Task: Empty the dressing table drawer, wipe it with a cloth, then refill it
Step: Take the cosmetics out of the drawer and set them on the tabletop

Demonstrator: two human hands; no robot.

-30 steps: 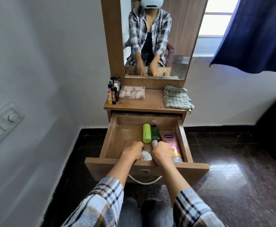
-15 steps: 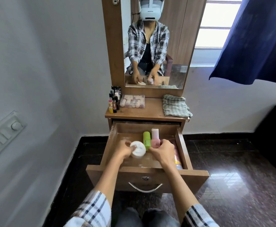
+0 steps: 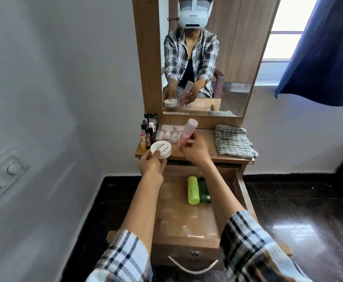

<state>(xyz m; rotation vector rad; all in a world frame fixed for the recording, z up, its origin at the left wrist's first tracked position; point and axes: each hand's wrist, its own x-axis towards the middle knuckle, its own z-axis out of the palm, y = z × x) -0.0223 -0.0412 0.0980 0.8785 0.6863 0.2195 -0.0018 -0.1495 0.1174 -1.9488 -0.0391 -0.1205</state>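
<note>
One round white jar (image 3: 161,152), held by the left hand (image 3: 151,165), reads "NAIL POLISH".

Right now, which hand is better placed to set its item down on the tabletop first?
Probably the left hand: its white jar hovers at the tabletop front edge, nearly flat. The right hand holds the pink bottle tilted, higher up.

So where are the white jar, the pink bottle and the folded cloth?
white jar (image 3: 161,149), head view, on its lid
pink bottle (image 3: 187,132), head view, on its body
folded cloth (image 3: 234,142), head view, on its middle
</note>
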